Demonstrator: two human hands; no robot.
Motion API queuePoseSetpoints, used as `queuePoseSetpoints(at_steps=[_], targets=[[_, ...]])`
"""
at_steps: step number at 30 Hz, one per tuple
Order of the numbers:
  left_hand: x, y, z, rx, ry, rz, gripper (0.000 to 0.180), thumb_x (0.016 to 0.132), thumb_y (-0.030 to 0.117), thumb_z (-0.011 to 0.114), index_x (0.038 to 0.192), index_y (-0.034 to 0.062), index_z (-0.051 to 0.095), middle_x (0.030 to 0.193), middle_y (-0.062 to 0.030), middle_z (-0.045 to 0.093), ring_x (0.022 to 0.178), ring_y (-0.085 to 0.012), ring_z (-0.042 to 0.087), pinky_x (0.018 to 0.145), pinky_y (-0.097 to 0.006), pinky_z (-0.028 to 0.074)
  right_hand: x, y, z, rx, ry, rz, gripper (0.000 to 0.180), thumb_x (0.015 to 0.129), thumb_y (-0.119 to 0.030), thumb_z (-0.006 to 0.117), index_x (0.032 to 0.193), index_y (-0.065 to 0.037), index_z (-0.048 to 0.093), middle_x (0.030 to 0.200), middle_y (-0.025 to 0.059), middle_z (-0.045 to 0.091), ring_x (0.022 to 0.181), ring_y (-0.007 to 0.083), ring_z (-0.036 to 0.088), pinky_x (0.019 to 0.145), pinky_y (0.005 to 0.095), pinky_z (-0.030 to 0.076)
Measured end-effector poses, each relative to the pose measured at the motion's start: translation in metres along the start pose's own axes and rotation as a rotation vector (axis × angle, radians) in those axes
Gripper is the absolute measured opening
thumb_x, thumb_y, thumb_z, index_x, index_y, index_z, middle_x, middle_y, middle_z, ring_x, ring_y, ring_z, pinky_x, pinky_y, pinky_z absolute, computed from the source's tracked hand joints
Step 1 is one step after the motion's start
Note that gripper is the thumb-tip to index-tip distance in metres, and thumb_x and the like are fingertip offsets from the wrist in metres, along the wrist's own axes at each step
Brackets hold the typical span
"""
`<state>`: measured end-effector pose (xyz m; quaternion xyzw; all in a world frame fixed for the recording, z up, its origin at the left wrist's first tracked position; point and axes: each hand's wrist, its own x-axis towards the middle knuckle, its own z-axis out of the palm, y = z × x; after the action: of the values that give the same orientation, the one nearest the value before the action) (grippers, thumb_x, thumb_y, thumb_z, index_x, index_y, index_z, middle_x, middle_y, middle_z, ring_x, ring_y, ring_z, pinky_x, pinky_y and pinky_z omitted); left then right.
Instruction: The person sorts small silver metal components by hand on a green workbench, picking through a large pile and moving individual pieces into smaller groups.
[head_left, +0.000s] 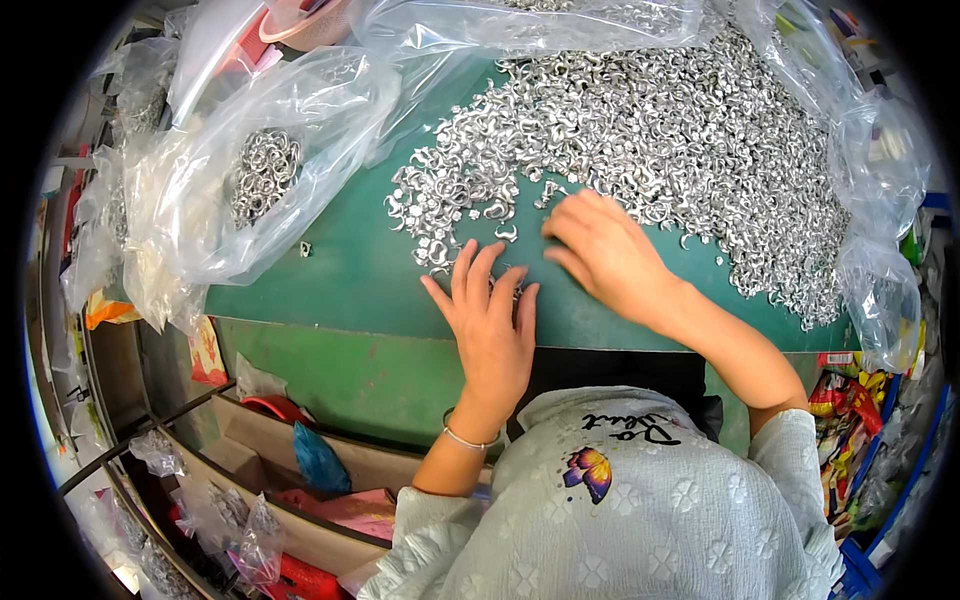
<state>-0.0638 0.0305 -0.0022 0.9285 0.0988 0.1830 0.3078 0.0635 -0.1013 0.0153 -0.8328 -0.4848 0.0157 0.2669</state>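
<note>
Silver pieces (690, 140) crowd the bench (345, 275) toward its far-right corner; left hand (490, 330), fingers wide, perhaps corrals strays; right hand (612, 255) curls, grip unclear.

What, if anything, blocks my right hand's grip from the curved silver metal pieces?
Nothing visible: your right hand's grip is at the near edge of the heap of curved silver metal pieces; a clear plastic bag lies off to the left.
</note>
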Motion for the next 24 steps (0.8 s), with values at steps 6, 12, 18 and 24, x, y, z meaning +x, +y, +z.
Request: queuePoseSetpoints(at_steps=[6, 12, 18, 24], targets=[[0.0, 0.0, 0.0, -0.046, 0.008, 0.008, 0.017, 0.084, 0.005, 0.068, 0.099, 0.0025, 0.061, 0.125, -0.0114, 0.053, 0.128, -0.0356, 0.044, 0.11, -0.065, 0.014, 0.01, 0.009, -0.014, 0.016, 0.171, 0.135, 0.018, 0.077, -0.005, 0.069, 0.093, -0.001, 0.061, 0.095, 0.0112, 0.057, 0.096, 0.0296, 0.054, 0.083, 0.0393, 0.044], [-0.002, -0.003, 0.0, -0.085, 0.036, 0.025, 0.018, 0.083, 0.003, 0.068, 0.099, 0.0011, 0.061, 0.121, -0.0128, 0.055, 0.123, -0.035, 0.048, 0.111, -0.06, 0.021, 0.0, 0.003, -0.009, 0.051, 0.003, 0.091, 0.022, 0.08, -0.004, 0.067, 0.101, 0.0, 0.062, 0.097, 0.0116, 0.058, 0.093, 0.0318, 0.055, 0.084, 0.0396, 0.045], [0.009, 0.009, -0.004, -0.094, 0.067, 0.047, 0.025, 0.082, 0.0, 0.068, 0.106, 0.0017, 0.062, 0.117, -0.0104, 0.061, 0.113, -0.0299, 0.055, 0.107, -0.047, 0.033, 0.018, 0.01, -0.008, -0.019, 0.104, 0.059, 0.025, 0.081, 0.0, 0.061, 0.106, 0.002, 0.062, 0.102, 0.0128, 0.057, 0.099, 0.0305, 0.055, 0.085, 0.0404, 0.046], [0.024, 0.012, 0.0, -0.007, 0.016, 0.132, 0.029, 0.086, 0.001, 0.063, 0.114, 0.0006, 0.06, 0.119, -0.0118, 0.061, 0.11, -0.0305, 0.056, 0.094, -0.04, 0.041, 0.0, 0.006, -0.024, 0.092, -0.07, 0.118, 0.031, 0.083, -0.001, 0.063, 0.114, 0.002, 0.059, 0.11, 0.0145, 0.056, 0.103, 0.0326, 0.055, 0.089, 0.0399, 0.046]])
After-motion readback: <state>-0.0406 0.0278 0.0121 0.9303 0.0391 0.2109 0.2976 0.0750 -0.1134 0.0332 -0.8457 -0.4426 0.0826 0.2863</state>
